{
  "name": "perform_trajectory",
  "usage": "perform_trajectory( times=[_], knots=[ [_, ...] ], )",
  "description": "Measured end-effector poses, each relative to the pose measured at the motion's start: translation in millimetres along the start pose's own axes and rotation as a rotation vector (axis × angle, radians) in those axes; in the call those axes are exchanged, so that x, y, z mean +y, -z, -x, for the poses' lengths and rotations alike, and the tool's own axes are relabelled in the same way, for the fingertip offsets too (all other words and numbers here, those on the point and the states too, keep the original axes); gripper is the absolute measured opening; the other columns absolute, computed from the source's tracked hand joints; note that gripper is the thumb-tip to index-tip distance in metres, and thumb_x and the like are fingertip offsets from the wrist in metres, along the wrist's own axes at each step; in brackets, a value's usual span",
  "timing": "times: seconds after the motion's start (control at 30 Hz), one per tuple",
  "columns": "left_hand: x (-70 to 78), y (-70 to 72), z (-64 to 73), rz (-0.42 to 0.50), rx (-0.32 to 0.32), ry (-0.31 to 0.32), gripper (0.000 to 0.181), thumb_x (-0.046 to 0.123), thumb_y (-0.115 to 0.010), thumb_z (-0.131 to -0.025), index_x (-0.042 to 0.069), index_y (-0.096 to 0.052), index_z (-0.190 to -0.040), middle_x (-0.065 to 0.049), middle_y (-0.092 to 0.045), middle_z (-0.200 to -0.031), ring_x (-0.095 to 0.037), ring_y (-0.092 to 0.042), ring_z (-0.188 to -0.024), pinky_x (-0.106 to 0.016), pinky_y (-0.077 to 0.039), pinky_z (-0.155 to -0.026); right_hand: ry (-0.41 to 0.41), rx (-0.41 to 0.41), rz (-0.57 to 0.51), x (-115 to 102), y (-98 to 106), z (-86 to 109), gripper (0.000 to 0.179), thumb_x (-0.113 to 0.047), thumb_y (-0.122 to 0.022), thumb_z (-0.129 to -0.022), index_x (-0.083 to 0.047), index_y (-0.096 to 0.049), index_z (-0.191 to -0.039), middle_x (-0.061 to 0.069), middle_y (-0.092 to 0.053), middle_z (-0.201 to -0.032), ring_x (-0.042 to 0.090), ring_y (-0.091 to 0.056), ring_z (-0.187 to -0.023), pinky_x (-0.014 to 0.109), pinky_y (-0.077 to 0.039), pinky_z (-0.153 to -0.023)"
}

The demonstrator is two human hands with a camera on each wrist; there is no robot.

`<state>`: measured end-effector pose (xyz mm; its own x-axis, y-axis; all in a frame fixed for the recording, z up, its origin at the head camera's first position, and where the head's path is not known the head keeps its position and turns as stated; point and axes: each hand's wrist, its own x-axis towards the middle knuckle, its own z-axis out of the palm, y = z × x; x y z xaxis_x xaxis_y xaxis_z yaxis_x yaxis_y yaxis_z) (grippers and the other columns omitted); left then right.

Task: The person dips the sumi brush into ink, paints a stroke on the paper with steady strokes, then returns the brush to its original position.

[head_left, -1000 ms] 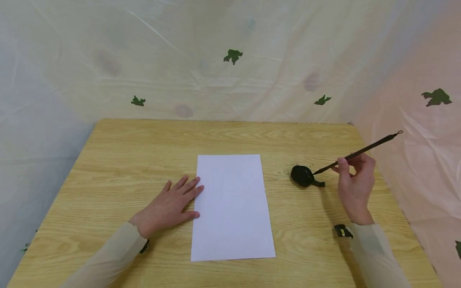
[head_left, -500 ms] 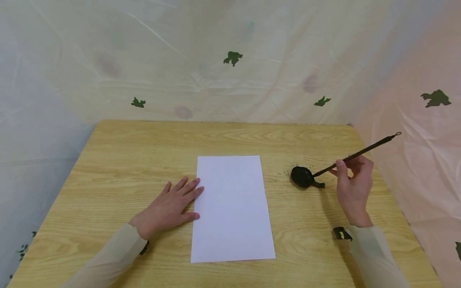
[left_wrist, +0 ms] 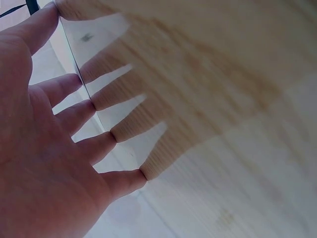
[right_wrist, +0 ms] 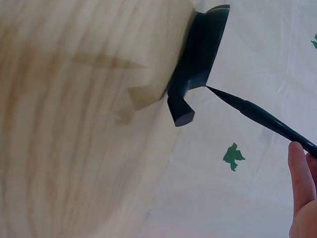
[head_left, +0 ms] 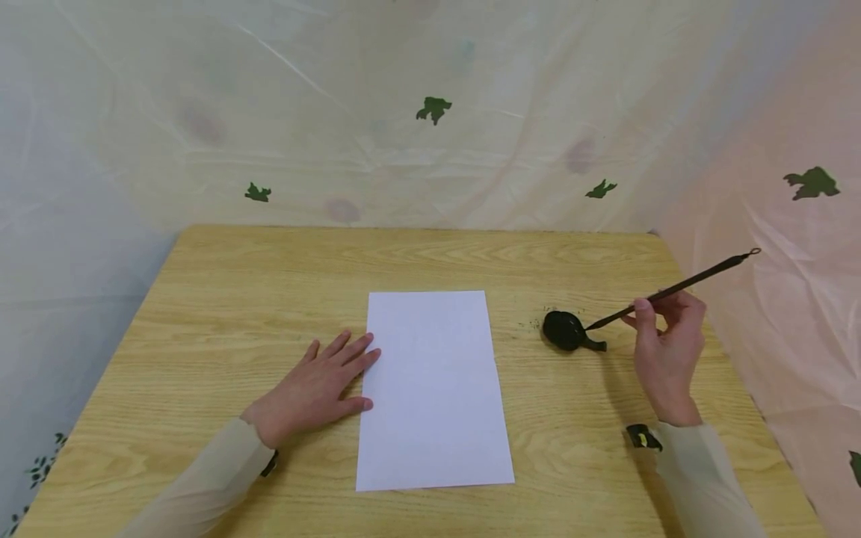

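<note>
A white sheet of paper (head_left: 433, 396) lies on the wooden table (head_left: 269, 269). My left hand (head_left: 316, 392) rests with spread fingers at the sheet's left edge, fingertips on the paper; the left wrist view shows the same fingertips (left_wrist: 119, 183) touching the surface. Between thumb and fingers my right hand (head_left: 669, 351) pinches a dark writing brush (head_left: 693, 280), tilted, with a loop at its upper end. The pointed brush tip touches the rim of a small black ink dish (head_left: 563, 330) with a short stubby handle. In the right wrist view the brush (right_wrist: 257, 111) meets the dish's edge (right_wrist: 200, 54).
Small dark specks (head_left: 548, 310) lie on the table beside the dish. Behind the table hangs a pale curtain (head_left: 323, 112) with green bird shapes, and a pinkish one (head_left: 773, 314) hangs at the right.
My right hand has shifted slightly left, then right, with the brush, its tip staying at the dish's rim. The left hand and the paper have not moved.
</note>
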<state>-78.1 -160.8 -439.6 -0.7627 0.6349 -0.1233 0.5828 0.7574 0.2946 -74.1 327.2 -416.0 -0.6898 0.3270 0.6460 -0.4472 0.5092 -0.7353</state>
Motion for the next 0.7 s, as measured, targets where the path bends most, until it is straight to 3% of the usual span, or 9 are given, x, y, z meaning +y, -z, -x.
perform_trajectory(
  times=[0.23,0.7],
  knots=[
    [0.3,0.3,1.5,0.005,0.01,-0.007,0.075,0.052,-0.065,-0.099,0.014,-0.043,-0.159,-0.008,-0.03,-0.169,-0.042,-0.021,-0.155,-0.076,-0.024,-0.111,0.01,-0.002,-0.016,-5,-3,-0.3,0.034,0.005,-0.059,-0.101,0.016,-0.043,-0.129,-0.004,-0.057,-0.107,0.01,-0.065,-0.091,0.017,-0.057,-0.081],
    [-0.8,-2.2,0.6,0.009,0.005,-0.006,0.077,0.053,-0.066,-0.098,0.015,-0.041,-0.16,-0.007,-0.027,-0.17,-0.041,-0.02,-0.155,-0.076,-0.023,-0.112,0.025,-0.035,0.027,6,-7,1.0,0.032,0.001,-0.058,-0.103,0.013,-0.045,-0.129,-0.007,-0.056,-0.107,0.008,-0.064,-0.094,0.015,-0.056,-0.078]
  ],
)
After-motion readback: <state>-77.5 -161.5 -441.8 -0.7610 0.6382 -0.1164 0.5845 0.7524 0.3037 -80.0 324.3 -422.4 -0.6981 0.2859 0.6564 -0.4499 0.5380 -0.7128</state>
